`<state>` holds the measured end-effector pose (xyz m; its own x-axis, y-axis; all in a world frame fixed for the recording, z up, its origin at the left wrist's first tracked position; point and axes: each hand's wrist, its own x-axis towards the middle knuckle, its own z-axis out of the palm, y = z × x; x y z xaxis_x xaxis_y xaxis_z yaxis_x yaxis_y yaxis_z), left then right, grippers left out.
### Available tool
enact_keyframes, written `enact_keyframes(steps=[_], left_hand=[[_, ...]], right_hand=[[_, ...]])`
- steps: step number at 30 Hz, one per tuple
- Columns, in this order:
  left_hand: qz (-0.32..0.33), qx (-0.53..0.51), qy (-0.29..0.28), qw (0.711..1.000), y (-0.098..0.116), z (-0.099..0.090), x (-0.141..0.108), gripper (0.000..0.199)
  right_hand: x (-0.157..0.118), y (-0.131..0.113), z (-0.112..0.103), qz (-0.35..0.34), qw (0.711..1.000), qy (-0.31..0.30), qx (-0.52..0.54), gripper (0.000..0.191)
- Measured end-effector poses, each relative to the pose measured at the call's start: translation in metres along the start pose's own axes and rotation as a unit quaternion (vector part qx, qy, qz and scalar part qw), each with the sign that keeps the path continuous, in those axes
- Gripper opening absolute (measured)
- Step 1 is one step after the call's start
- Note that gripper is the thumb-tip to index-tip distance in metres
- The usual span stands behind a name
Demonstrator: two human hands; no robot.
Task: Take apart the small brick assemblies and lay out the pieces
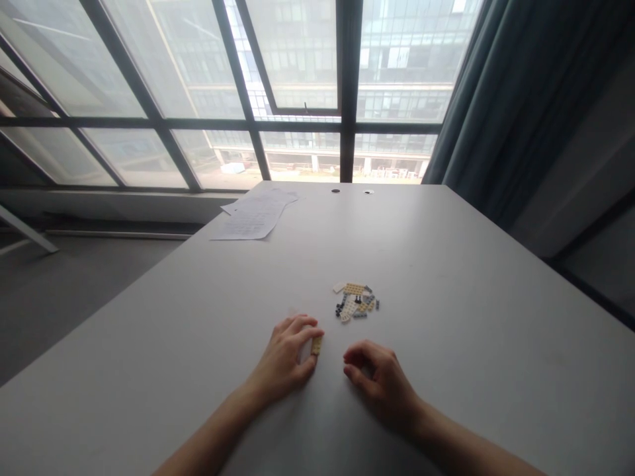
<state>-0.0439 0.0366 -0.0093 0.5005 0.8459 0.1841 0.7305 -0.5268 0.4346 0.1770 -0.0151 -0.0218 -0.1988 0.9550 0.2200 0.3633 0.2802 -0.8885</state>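
Observation:
My left hand [288, 350] rests on the white table, its thumb and fingers gripping a tan toy building plate [317, 345] by its two ends. To the right of it, my right hand [380, 380] is loosely curled, the thumb close to the bent fingers. Nothing shows between its fingertips. Just beyond both hands lies a loose pile of toy building bricks [350, 307] in tan, white, grey and black. A larger tan plate [355, 289] lies at the pile's far side, and a small grey piece [378, 305] is at its right edge.
Printed paper sheets [251, 217] lie on the far left of the white table [446, 277]. Two round cable holes [336, 191] are near the far edge. Tall windows [302, 59] stand behind, with a dark curtain [486, 99] at the right.

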Motion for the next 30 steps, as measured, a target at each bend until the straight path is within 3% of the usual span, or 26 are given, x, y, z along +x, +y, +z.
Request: enact_keyframes(steps=[7,12,18,22,25,30], left_hand=[[0.022,0.028,0.017,0.999,-0.009,0.004,-0.006,0.047],[0.0,0.031,0.003,1.0,-0.008,0.005,-0.005,0.033],[0.01,0.032,0.002,0.999,-0.008,0.005,-0.007,0.034],[0.022,0.032,0.015,0.999,-0.009,0.006,-0.008,0.046],[0.032,0.034,0.021,0.999,-0.01,0.007,-0.009,0.051],[0.024,0.036,0.024,0.999,-0.009,0.008,-0.01,0.041]], right_hand=[[0.0,-0.002,-0.001,-0.007,1.0,0.0,-0.001,0.003],[0.001,-0.002,-0.001,0.002,1.0,0.005,0.004,0.003],[0.006,-0.001,-0.008,0.007,1.0,0.024,0.014,0.005],[0.033,0.004,-0.02,-0.003,0.997,0.058,-0.052,0.017],[0.065,0.01,-0.029,-0.014,0.985,0.049,-0.165,0.035],[0.105,0.014,-0.026,0.014,0.954,-0.002,-0.3,0.039]])
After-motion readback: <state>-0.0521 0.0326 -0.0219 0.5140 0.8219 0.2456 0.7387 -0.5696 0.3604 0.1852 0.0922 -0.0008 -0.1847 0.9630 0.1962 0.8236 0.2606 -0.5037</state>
